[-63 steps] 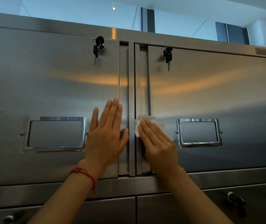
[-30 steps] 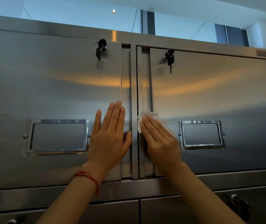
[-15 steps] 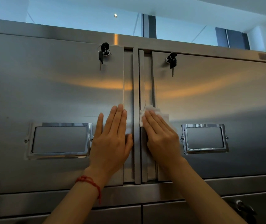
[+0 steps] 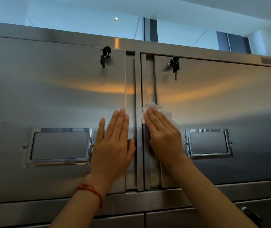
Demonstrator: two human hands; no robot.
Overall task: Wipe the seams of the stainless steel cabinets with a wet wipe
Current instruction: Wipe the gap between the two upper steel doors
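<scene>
Most of the crumpled white wet wipe lies hidden under the flat right hand, pressed against the cabinet's centre seam. The left hand rests open, fingers straight, on the neighbouring door.

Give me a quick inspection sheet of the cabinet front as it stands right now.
Surface: two stainless steel cabinet doors, both closed, with a vertical seam between them.
Job's things: white wet wipe pressed flat on the strip just right of the seam, about mid-height.
Clutter: nothing seen.
Hands: left hand flat on the left door with straight fingers; right hand flat on the wipe.
Cables: nothing seen.
Surroundings: key bunches hang from the left lock and right lock; a chrome label holder on each door; lower doors below; windows above.
</scene>
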